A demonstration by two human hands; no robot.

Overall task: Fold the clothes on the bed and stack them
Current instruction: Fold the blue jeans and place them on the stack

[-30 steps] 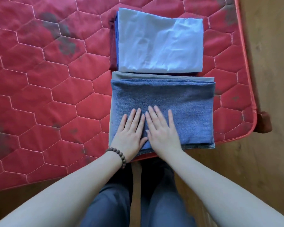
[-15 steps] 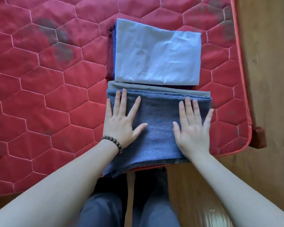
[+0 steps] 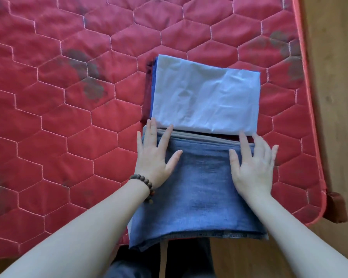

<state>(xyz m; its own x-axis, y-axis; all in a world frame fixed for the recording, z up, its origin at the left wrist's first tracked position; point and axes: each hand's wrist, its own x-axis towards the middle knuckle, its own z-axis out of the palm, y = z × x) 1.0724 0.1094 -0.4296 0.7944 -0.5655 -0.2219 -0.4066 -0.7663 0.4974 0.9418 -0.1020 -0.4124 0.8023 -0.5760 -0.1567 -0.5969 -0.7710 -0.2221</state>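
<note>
Both hands are lying flat on the folded denim piece (image 3: 199,189), which is sitting at the near edge of the red quilted mattress (image 3: 68,117), its near hem overhanging the edge slightly toward the person's legs. The left hand (image 3: 153,159) is resting on the left margin of the denim, fingers straight and spread, fingertips reaching the far fold line; it is gripping nothing. The right hand (image 3: 253,167) is mirroring it on the right margin, fingers likewise extended and slightly fanned, pressing only, with nothing pinched. Judgement: the hands are spaced wide apart so as to flatten the fabric out to both sides and square its edges, rather than to lift it. A grey-beige folded layer (image 3: 199,137) is showing just beyond the denim's far fold, apparently underneath it, so the denim is probably topping a near stack. Immediately beyond, touching or nearly touching that layer, a pale blue folded cloth (image 3: 205,97) is lying on top of a second pile, with a darker blue edge (image 3: 154,85) peeking out on its left. A beaded bracelet (image 3: 145,183) is sitting on the left wrist. Wooden floor (image 3: 333,97) is showing to the right of the mattress. Judgement: folding appears largely done; combining the two piles may remain.
</note>
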